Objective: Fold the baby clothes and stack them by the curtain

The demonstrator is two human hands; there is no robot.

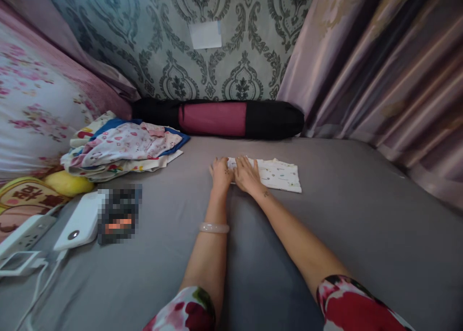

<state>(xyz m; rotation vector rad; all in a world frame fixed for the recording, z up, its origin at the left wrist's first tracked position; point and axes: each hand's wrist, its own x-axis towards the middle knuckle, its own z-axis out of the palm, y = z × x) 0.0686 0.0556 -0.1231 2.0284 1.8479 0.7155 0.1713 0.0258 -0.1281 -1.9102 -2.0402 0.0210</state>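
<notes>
A small white printed cloth (pixel 278 175) lies folded flat on the grey bedsheet (pixel 325 234). My left hand (pixel 220 172) rests at the cloth's left edge, fingers stretched out and lying flat. My right hand (pixel 247 173) lies palm down on the cloth's left part, fingers spread. Both hands sit side by side, touching the cloth. A pale bangle (pixel 213 227) is on my left wrist.
A pile of printed clothes (pixel 123 150) sits to the left. A black and maroon roll bag (pixel 220 118) lies along the wall. A white power bank (pixel 79 222), a power strip (pixel 25 234), cables and a yellow cushion (pixel 67 182) are at the near left. Curtains (pixel 379 65) hang on the right.
</notes>
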